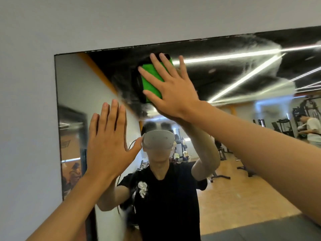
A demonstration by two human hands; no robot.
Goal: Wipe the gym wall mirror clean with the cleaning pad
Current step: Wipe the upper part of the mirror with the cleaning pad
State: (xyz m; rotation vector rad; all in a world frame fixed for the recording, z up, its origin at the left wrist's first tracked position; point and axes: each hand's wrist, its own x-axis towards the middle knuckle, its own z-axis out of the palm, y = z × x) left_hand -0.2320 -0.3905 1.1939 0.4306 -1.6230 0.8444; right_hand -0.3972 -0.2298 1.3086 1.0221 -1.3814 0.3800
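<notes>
We have our right hand [171,87] raised high against the mirror [225,80], palm flat and fingers fanned wide, pressing one green cleaning pad [152,79] onto the glass near the mirror's top edge. The pad shows between and beside the spread fingers [157,64], with a darker edge along its left side; nothing is pinched, the hand simply lies open over it. Our left hand [109,145] is lower and to the left, also open, its four fingers upright and close together, the thumb splayed out to the right; it sits flat at the glass close to the mirror's left border and holds nothing, though we cannot tell for certain that the palm is touching. So we count two hands, one pad and one mirror, set into a pale grey wall [29,101]. Smeary, hazy streaks [260,58] arc across the upper part of the glass to the right of the pad and around its left side. In the reflection we see ourselves in a black T-shirt [166,197] with a white headset [158,140], a wooden floor, gym racks at the far right, and one other person [311,129] standing there.
</notes>
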